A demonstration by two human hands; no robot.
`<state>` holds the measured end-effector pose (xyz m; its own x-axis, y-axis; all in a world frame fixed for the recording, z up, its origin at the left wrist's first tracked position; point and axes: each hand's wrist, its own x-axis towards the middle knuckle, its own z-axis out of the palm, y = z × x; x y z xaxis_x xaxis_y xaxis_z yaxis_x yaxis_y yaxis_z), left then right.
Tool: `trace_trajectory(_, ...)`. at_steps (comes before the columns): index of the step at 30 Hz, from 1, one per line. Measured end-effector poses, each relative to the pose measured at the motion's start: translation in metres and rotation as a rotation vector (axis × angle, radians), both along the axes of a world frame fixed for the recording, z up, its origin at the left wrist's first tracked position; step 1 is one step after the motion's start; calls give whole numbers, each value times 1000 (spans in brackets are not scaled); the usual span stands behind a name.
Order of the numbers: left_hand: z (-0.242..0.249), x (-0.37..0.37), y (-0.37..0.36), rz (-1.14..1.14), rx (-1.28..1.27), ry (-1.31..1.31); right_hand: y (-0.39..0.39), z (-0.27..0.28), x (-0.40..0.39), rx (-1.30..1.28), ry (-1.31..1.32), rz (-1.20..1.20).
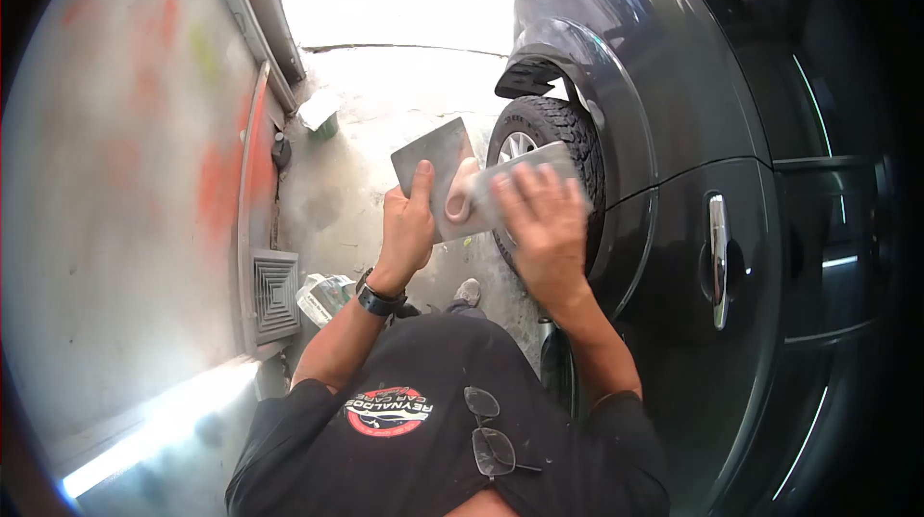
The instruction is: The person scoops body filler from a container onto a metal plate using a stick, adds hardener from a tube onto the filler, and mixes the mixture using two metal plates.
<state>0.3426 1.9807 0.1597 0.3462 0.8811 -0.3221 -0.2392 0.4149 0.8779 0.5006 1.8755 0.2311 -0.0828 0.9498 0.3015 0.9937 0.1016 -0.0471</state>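
My left hand [408, 228], a dark watch on its wrist, grips a flat grey metal plate [430, 156], thumb on top and fingers beneath. A smear of pinkish paste that looks like body filler [459, 194] lies on the plate. My right hand [547, 223] is closed on a thin, pale grey spreader [549, 153], its fingers pressed along the face and blurred by motion. The spreader's left end is against or just over the plate, beside the paste; exact contact cannot be made out. Both hands are held in front of my chest.
A dark grey car stands close on my right, with its tyre [575, 137], fender [635, 84] and chrome door handle [718, 262]. Left is a paint-marked wall [125, 161] with a vent [276, 294]. A green container [325, 128] and a plastic bag [325, 298] sit on the floor.
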Motion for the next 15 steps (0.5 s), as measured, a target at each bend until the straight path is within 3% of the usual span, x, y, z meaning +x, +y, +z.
trace_trajectory(3,16,13,-7,107,28,-58,-7,-8,-11,-6,-46,-2)
trace_trajectory(6,-2,2,-8,-46,14,-98,-16,17,-13,102,-14,-165)
trace_trajectory(9,-2,-3,-11,-320,-47,-31,-26,-20,-18,-42,85,-68)
trace_trajectory(10,1,1,-13,-304,-60,-75,-34,-5,-15,-108,69,-40)
trace_trajectory(13,9,8,-25,-294,-153,-216,-53,35,-4,-106,340,-102)
trace_trajectory(15,20,13,-30,-359,-261,-340,-64,25,-5,4,625,-102)
